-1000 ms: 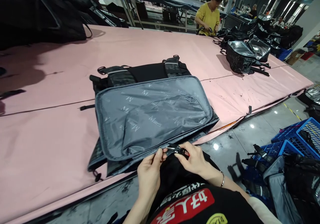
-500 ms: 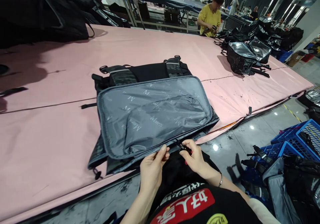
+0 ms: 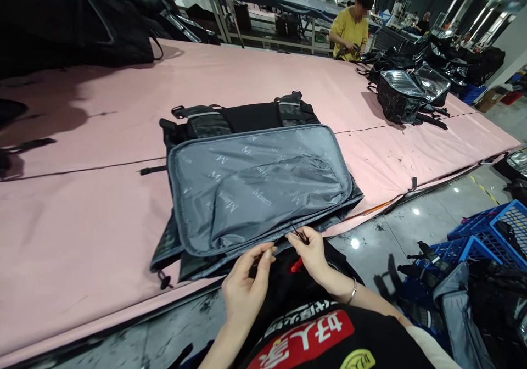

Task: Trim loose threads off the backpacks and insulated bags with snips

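A dark backpack (image 3: 254, 117) lies on the table in front of me, its grey printed lining (image 3: 263, 188) facing up and its shoulder straps at the far side. At its near edge, my left hand (image 3: 249, 275) is closed in a pinch, thumb against fingers; whatever is between the fingertips is too small to make out. Close to its right, my right hand (image 3: 310, 253) is wrapped round small black thread snips (image 3: 302, 238), their thin tips pointing to the bag's edge. Something red hangs just below that hand.
A pink-covered table (image 3: 102, 221) runs across the view. Black bags (image 3: 74, 23) are heaped at far left, and an open silver-lined bag (image 3: 401, 91) stands at right. Blue crates (image 3: 489, 221) and bags are on the floor at right. A person in yellow (image 3: 349, 26) works across the table.
My left hand has drawn slightly left and down from the bag's edge, its fingers more spread behind the pinch. The right hand has turned a little, with the snips now mostly hidden in it.
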Action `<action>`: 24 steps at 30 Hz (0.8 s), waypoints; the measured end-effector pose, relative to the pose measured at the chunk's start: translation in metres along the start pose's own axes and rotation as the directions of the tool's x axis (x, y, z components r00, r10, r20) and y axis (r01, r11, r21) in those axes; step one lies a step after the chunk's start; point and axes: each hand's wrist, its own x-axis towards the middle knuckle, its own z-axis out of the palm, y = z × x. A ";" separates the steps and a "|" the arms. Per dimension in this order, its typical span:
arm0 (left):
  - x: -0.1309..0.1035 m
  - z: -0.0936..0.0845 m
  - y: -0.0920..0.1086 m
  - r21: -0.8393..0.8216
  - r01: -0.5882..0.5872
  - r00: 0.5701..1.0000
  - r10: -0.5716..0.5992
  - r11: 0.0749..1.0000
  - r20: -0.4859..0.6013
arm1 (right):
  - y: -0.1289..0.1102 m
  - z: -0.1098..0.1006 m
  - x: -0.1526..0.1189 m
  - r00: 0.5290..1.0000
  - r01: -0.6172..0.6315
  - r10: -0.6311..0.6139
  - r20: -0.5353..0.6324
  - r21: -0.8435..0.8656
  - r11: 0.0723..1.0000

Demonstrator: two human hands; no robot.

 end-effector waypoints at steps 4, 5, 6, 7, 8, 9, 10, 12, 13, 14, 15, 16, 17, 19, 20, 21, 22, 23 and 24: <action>0.004 -0.006 0.003 0.034 -0.098 0.994 0.097 0.995 0.041 | 0.001 -0.004 -0.003 1.000 0.016 -0.016 0.013 -0.026 1.000; 0.004 -0.005 0.004 0.064 -0.145 0.989 0.143 0.987 0.041 | 0.000 -0.007 -0.004 1.000 0.020 -0.019 0.020 -0.043 0.999; 0.005 -0.004 0.005 0.103 -0.201 0.980 0.198 0.974 0.036 | -0.001 -0.010 -0.007 0.999 0.026 -0.025 0.029 -0.062 0.998; 0.006 -0.002 0.006 0.148 -0.263 0.965 0.262 0.953 0.031 | -0.002 -0.014 -0.009 0.999 0.038 -0.035 0.042 -0.082 0.996; 0.007 0.001 0.006 0.196 -0.326 0.945 0.326 0.925 0.032 | -0.003 -0.019 -0.012 0.997 0.058 -0.052 0.059 -0.103 0.993; 0.008 0.003 0.005 0.242 -0.383 0.922 0.385 0.891 0.040 | -0.004 -0.024 -0.015 0.994 0.084 -0.074 0.076 -0.126 0.989; 0.009 0.005 0.004 0.287 -0.432 0.898 0.436 0.855 0.054 | -0.004 -0.028 -0.018 0.991 0.112 -0.099 0.089 -0.150 0.982; 0.012 0.009 0.001 0.374 -0.511 0.850 0.521 0.774 0.085 | -0.004 -0.037 -0.022 0.985 0.162 -0.145 0.096 -0.199 0.967; 0.013 0.010 0.000 0.418 -0.537 0.828 0.552 0.733 0.097 | -0.003 -0.040 -0.024 0.983 0.177 -0.159 0.093 -0.224 0.959; 0.015 0.011 -0.001 0.462 -0.553 0.811 0.575 0.693 0.108 | -0.002 -0.042 -0.025 0.982 0.184 -0.168 0.086 -0.251 0.950; 0.016 0.012 -0.002 0.502 -0.560 0.798 0.592 0.659 0.114 | -0.001 -0.043 -0.026 0.982 0.189 -0.174 0.078 -0.279 0.941; 0.017 0.012 -0.002 0.535 -0.560 0.791 0.600 0.632 0.119 | 0.000 -0.044 -0.027 0.981 0.195 -0.182 0.071 -0.309 0.931; 0.018 0.013 -0.002 0.558 -0.555 0.790 0.601 0.617 0.121 | 0.001 -0.045 -0.027 0.979 0.204 -0.194 0.063 -0.341 0.918; 0.019 0.014 -0.003 0.562 -0.541 0.799 0.591 0.626 0.111 | 0.002 -0.045 -0.027 0.971 0.235 -0.233 0.055 -0.409 0.882; 0.019 0.014 -0.003 0.546 -0.535 0.805 0.585 0.644 0.100 | 0.002 -0.045 -0.027 0.965 0.255 -0.255 0.059 -0.441 0.861; 0.019 0.014 -0.003 0.526 -0.530 0.811 0.578 0.665 0.086 | 0.003 -0.045 -0.026 0.959 0.276 -0.276 0.069 -0.469 0.839; 0.019 0.015 -0.003 0.509 -0.523 0.817 0.572 0.684 0.071 | 0.002 -0.045 -0.026 0.953 0.294 -0.292 0.083 -0.494 0.818; 0.019 0.015 -0.003 0.495 -0.515 0.823 0.565 0.700 0.058 | 0.002 -0.045 -0.025 0.948 0.307 -0.302 0.096 -0.516 0.799; 0.018 0.016 -0.003 0.487 -0.506 0.829 0.557 0.712 0.047 | 0.002 -0.045 -0.025 0.946 0.315 -0.306 0.108 -0.535 0.784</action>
